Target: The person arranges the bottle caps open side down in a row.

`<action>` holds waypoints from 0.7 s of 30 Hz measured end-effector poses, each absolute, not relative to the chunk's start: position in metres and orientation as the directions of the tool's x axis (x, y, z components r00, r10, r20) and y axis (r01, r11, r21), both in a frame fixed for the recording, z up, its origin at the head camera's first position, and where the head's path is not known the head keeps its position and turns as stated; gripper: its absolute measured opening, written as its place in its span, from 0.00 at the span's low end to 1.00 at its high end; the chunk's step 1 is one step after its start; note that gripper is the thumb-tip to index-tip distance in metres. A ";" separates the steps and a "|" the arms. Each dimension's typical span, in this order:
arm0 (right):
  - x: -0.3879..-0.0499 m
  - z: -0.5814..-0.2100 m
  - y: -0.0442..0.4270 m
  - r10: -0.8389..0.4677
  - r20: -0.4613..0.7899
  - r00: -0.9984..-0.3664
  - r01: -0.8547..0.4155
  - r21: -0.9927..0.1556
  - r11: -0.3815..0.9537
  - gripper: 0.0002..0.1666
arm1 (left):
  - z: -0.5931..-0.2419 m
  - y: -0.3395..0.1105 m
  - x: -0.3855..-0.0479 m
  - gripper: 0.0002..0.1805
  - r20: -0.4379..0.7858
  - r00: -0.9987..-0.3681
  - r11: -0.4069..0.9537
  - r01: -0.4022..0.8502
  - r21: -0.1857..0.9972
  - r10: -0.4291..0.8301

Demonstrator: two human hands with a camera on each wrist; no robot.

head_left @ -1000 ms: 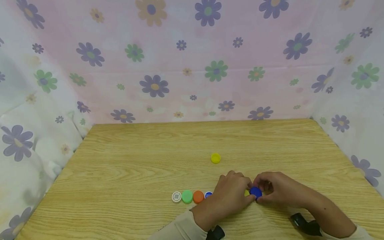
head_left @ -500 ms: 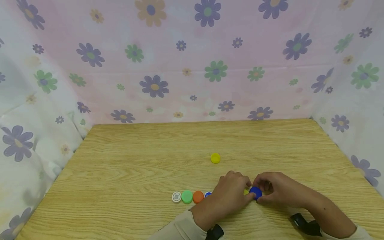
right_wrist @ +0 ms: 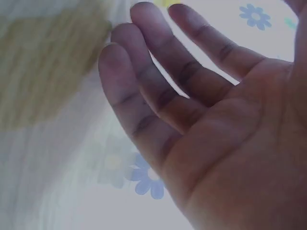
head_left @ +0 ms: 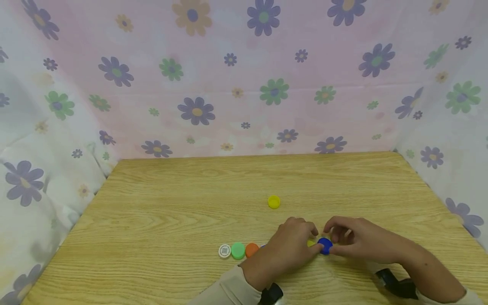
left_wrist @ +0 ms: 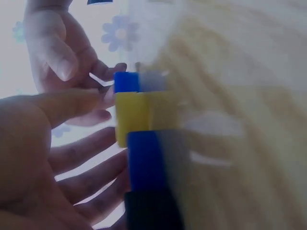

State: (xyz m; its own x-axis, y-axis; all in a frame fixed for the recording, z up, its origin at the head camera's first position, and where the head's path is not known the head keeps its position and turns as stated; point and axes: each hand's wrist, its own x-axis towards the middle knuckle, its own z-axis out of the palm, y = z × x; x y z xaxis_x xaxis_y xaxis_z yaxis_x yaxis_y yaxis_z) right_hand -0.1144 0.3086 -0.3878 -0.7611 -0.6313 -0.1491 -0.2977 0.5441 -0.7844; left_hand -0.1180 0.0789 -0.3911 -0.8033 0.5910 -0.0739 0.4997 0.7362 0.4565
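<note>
Bottle caps lie in a row on the wooden table. From its left end come a white cap, a green cap and an orange cap. My left hand covers the middle of the row, its thumb touching the dark blue cap at the right end. Beside that is a yellow cap, partly hidden. In the left wrist view, another blue cap and a very dark cap follow it. My right hand is at the end cap's right side, fingers loosely bent, holding nothing.
A separate yellow cap lies farther back on the table. Flowered cloth encloses the back and both sides. Black wrist mounts show under the forearms.
My right fingers have loosened from the dark blue cap and drawn slightly right. The left hand has hardly moved, and the row keeps its place.
</note>
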 end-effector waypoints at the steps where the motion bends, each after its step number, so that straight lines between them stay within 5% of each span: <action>1: -0.115 -0.385 0.309 -0.623 -0.141 -0.770 -0.303 -0.778 0.551 0.17 | -0.390 0.078 -0.119 0.16 -0.071 -0.798 0.730 0.506 0.460 0.598; 6: -0.121 -0.374 0.301 -0.525 -0.048 -0.850 -0.357 -0.680 0.641 0.09 | -0.376 0.064 -0.121 0.16 -0.008 -0.791 0.707 0.542 0.454 0.612; 13: -0.138 -0.360 0.272 -0.469 -0.008 -0.883 -0.369 -0.605 0.705 0.12 | -0.356 0.030 -0.138 0.14 0.124 -0.790 0.712 0.599 0.367 0.600; 21: -0.166 -0.352 0.238 -0.512 -0.008 -0.859 -0.423 -0.551 0.719 0.11 | -0.347 0.000 -0.175 0.18 0.004 -0.849 0.805 0.502 0.317 0.528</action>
State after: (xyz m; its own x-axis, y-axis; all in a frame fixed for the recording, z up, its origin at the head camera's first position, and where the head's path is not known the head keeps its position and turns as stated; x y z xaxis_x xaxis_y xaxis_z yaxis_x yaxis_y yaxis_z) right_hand -0.1665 0.2378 -0.3524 -0.8592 -0.5116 -0.0084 -0.4230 0.7194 -0.5509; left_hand -0.1747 0.0001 -0.3472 -0.8489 0.5285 0.0039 0.5023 0.8045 0.3170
